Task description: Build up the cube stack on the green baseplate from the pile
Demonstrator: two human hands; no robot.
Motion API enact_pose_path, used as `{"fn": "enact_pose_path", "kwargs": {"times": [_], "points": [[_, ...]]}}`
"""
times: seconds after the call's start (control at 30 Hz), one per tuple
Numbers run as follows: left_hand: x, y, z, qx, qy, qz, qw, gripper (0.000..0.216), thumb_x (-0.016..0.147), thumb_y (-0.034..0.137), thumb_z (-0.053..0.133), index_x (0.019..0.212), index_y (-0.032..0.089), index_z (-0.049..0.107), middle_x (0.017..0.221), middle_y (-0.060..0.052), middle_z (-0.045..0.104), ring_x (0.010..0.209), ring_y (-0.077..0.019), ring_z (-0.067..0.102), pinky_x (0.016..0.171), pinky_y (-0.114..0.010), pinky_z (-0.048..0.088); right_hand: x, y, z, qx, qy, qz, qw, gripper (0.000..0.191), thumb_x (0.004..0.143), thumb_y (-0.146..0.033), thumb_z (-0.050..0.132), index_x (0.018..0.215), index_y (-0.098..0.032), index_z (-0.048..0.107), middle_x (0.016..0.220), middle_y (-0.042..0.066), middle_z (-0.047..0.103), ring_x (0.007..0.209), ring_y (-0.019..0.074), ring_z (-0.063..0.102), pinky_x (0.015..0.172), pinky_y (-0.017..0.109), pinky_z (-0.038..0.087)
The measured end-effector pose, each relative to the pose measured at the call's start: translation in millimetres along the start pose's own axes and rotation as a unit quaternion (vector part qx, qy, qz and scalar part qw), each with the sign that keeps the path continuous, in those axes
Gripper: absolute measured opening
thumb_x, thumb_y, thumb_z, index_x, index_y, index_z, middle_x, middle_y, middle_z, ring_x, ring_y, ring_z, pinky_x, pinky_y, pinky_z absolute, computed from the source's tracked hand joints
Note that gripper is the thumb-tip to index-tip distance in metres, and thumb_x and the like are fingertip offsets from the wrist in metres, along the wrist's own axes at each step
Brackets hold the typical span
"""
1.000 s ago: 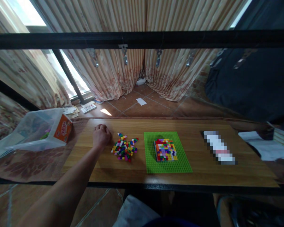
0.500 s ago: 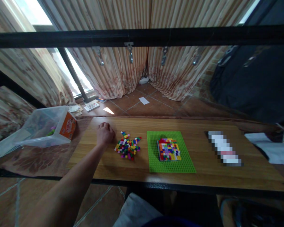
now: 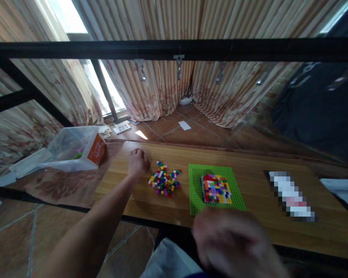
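Note:
My left hand (image 3: pixel 138 160) rests on the wooden table, its fingers curled in. Nothing shows in it, and its underside is hidden. Just right of it lies a loose pile of small multicoloured toy bricks (image 3: pixel 164 180). A green studded baseplate (image 3: pixel 193 193) sits further right, bearing a square block of multicoloured bricks (image 3: pixel 216 189) built in layers. Close to the camera, my right hand (image 3: pixel 230 239) hangs over the table's front edge and covers the baseplate's near edge. Motion smears its fingers, so their grip cannot be made out.
A clear plastic bin (image 3: pixel 72 148) with an orange label and a few bricks inside stands left of the table (image 3: pixel 258 193). A pixelated flat object (image 3: pixel 291 197) lies on the right. A black metal bar (image 3: pixel 150 50) with hanging clips crosses above; curtains hang behind.
My right hand has come into view at the bottom. The view has shifted left, so the scene sits further right. My left hand stays beside the pile.

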State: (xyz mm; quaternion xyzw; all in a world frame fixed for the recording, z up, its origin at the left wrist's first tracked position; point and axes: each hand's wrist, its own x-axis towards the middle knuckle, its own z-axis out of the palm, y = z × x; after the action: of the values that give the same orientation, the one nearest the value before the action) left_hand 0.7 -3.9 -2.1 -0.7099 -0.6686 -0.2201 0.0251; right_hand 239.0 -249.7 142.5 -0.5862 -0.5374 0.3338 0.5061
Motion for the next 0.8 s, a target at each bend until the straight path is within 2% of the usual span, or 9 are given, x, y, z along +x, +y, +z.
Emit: {"fn": "enact_pose_path", "kwargs": {"times": [0.07,0.13,0.23,0.33,0.4,0.53,0.63,0.73,0.8], "points": [[-0.6,1.4,-2.0,0.000,-0.001,-0.004,1.000,0.025,0.089,0.022,0.041,0.096,0.016,0.063,0.110,-0.015,0.063,0.108,-0.0300,0.054,0.099,-0.043,0.042,34.8,17.6,32.1,-0.036,-0.034,-0.020,0.999,0.022,0.085,-0.046,0.059,0.090,-0.031,0.074,0.076,0.000,0.071,0.072,0.0171,0.063,0.072,0.034,0.050],[-1.4,2.7,-4.1,-0.001,-0.003,-0.009,1.000,0.024,0.088,0.020,0.041,0.095,0.016,0.064,0.109,-0.015,0.063,0.108,-0.0301,0.054,0.098,-0.043,0.042,72.9,39.7,62.3,-0.119,-0.060,-0.043,0.990,0.024,0.089,-0.034,0.053,0.095,-0.025,0.074,0.091,0.004,0.073,0.083,0.0190,0.065,0.080,0.035,0.049],[-2.4,3.1,-5.2,-0.002,-0.003,-0.008,1.000,0.023,0.088,0.019,0.042,0.095,0.017,0.064,0.107,-0.015,0.064,0.107,-0.0295,0.055,0.097,-0.042,0.043,122.6,66.5,101.9,-0.250,-0.074,-0.040,0.965,0.028,0.089,-0.026,0.052,0.107,-0.018,0.072,0.103,0.010,0.071,0.096,0.0229,0.063,0.088,0.036,0.046],[-2.4,1.2,-3.4,0.000,-0.002,-0.010,1.000,0.021,0.088,0.019,0.044,0.096,0.017,0.063,0.108,-0.013,0.064,0.108,-0.0283,0.055,0.097,-0.040,0.044,151.9,79.0,131.9,-0.338,-0.125,-0.028,0.932,0.033,0.089,-0.027,0.054,0.118,-0.018,0.068,0.110,0.012,0.069,0.106,0.0233,0.060,0.093,0.034,0.042],[-2.0,-0.2,-1.8,0.001,-0.004,-0.012,1.000,0.020,0.087,0.019,0.045,0.097,0.018,0.063,0.108,-0.013,0.064,0.108,-0.0277,0.055,0.097,-0.039,0.044,160.8,83.3,145.6,-0.376,-0.157,-0.028,0.913,0.033,0.089,-0.028,0.055,0.117,-0.018,0.068,0.113,0.012,0.068,0.109,0.0230,0.058,0.094,0.032,0.041],[-1.6,-1.6,0.0,0.005,-0.006,-0.016,1.000,0.021,0.088,0.019,0.045,0.098,0.017,0.063,0.110,-0.014,0.064,0.109,-0.0274,0.055,0.097,-0.039,0.043,166.2,90.5,159.5,-0.389,-0.194,-0.034,0.900,0.022,0.087,-0.020,0.055,0.098,-0.017,0.074,0.109,0.013,0.068,0.102,0.0223,0.060,0.088,0.031,0.041],[-2.0,-1.4,0.2,0.003,-0.005,-0.013,1.000,0.021,0.088,0.019,0.045,0.100,0.017,0.063,0.112,-0.014,0.063,0.111,-0.0271,0.055,0.099,-0.039,0.041,168.4,91.1,159.1,-0.378,-0.211,-0.045,0.900,0.020,0.086,-0.015,0.054,0.085,-0.016,0.075,0.101,0.012,0.070,0.095,0.0210,0.062,0.085,0.030,0.042],[-2.7,-0.3,-0.1,0.001,-0.003,-0.013,1.000,0.020,0.089,0.020,0.045,0.099,0.017,0.063,0.112,-0.013,0.063,0.111,-0.0264,0.054,0.101,-0.038,0.040,168.0,86.4,148.7,-0.363,-0.205,-0.058,0.907,0.020,0.086,-0.015,0.054,0.086,-0.017,0.074,0.100,0.011,0.070,0.096,0.0199,0.062,0.086,0.029,0.042],[-3.1,0.5,-0.2,0.001,-0.001,-0.016,1.000,0.020,0.089,0.020,0.044,0.097,0.018,0.062,0.111,-0.012,0.063,0.110,-0.0260,0.054,0.099,-0.038,0.040,161.3,84.1,136.8,-0.333,-0.177,-0.061,0.924,0.020,0.088,-0.017,0.054,0.090,-0.018,0.073,0.101,0.009,0.070,0.096,0.0187,0.061,0.087,0.029,0.043]]}}
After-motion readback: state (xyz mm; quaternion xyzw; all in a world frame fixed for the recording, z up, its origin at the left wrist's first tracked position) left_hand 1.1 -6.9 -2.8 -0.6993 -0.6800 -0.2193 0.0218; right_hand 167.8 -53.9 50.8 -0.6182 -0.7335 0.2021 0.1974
